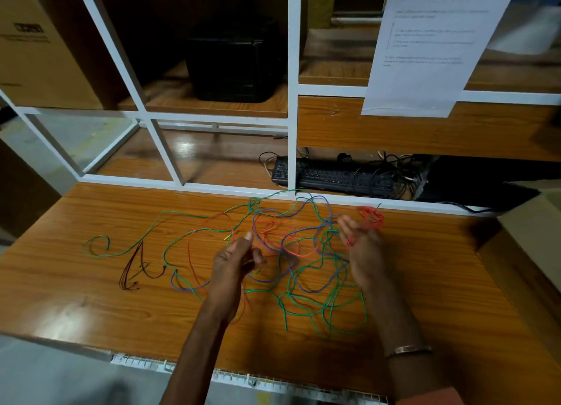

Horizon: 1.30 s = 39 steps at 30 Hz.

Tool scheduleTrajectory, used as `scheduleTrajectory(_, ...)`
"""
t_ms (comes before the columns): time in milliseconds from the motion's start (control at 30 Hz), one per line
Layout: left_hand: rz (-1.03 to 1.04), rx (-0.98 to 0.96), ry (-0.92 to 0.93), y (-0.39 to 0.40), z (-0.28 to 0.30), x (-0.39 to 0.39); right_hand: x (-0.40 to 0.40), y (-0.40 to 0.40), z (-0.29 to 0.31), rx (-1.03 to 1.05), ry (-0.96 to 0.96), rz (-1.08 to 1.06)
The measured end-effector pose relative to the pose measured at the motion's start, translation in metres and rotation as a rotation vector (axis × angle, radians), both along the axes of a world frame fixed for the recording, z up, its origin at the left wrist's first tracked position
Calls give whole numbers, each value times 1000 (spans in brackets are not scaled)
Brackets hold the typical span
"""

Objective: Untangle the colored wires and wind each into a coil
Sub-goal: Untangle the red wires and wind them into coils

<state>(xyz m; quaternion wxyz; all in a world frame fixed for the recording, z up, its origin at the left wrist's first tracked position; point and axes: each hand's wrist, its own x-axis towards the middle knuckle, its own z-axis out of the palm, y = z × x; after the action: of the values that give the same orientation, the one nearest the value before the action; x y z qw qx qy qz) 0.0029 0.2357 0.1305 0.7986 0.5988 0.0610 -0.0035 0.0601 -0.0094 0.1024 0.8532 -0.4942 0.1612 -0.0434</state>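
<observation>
The wires (291, 253) lie as a loose tangle of green, blue, red and orange strands spread over the middle of the wooden desk (76, 283), between and under both hands. One green strand (127, 250) runs out to the left and ends in a small curl, well apart from the main tangle. A separate dark brown wire (136, 271) lies to the left of the tangle, bent into a narrow loop. The left hand (235, 259) hovers over the tangle's left part, thumb raised and fingers curled inward; whether its grip is clamped on a strand cannot be told. The right hand (362, 253) is held palm-in over the right part, fingers apart, with a red strand (352, 240) passing across the fingers. Just beyond its fingertips sits a small red coil (372, 218) near the desk's rear edge; whether it rests on the desk or hangs from the strand cannot be told. A bracelet (408, 349) is on the right wrist. Behind the desk stands a white frame (293, 101) with wooden shelves. On the lower shelf, a black keyboard (331, 177) lies among dark cables, partly hidden by a frame upright. A black box (236, 61) and a cardboard box (36, 46) stand on the upper shelf. A printed sheet (431, 40) hangs at upper right; another carton (531, 222) stands at the desk's right edge
</observation>
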Motion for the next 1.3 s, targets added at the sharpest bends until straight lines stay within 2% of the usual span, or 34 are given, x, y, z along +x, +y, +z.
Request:
scheduleTrajectory(67, 25, -53, -23, 4, 9, 1, -5, 9, -20, -305, 153, 53)
scheduleTrajectory(233, -20, -147, -72, 5, 21, 6, -15, 25, -42, -1268, 286, 497)
scheduleTrajectory(267, -22, -173, -81, 4, 22, 8, -20, 34, -35, -1307, 278, 577)
scheduleTrajectory(300, -8, -184, -89, 2, 24, 11, -25, 43, -30, -1224, 260, 665)
scheduleTrajectory(367, 33, -186, -103, 2, 28, 19, -34, 58, -19, -821, 311, 789)
scheduleTrajectory(500, 112, -208, -102, 9, 30, 28, -46, 67, -1, -276, 288, 832)
scheduleTrajectory(633, 215, -78, 2, 17, 16, 35, -50, 58, 11, 37, 172, 1150)
scheduleTrajectory(700, 246, -9, 78, 19, 6, 35, -54, 59, 19, 243, 58, 1228)
scheduleTrajectory(767, 292, 26, 137, 18, -2, 31, -54, 59, 30, 411, -41, 1184)
scheduleTrajectory(833, 300, 99, 134, 14, -5, 23, -54, 58, 47, 520, -95, 1019)
scheduleTrajectory(867, 266, 155, 101, 12, -6, 17, -52, 55, 54, 582, -97, 881)
scheduleTrajectory(933, 153, 251, 19, 5, -6, 6, -37, 43, 56, 834, -159, 634)
scheduleTrajectory(1000, 31, 329, -65, -2, -8, -2, -17, 31, 51, 1078, -253, 489)
scheduleTrajectory(1067, -59, 435, -130, -8, -11, -9, 0, 22, 42, 1090, -202, 318)
scheduleTrajectory(1133, -82, 532, -197, -11, -13, -13, 7, 19, 41, 946, -159, 159)
scheduleTrajectory(1200, -39, 572, -261, -7, -11, -14, 8, 21, 36, 800, -159, 110)
scheduleTrajectory(1300, 18, 606, -307, 5, -3, -14, 4, 38, 28, 348, -118, 158)
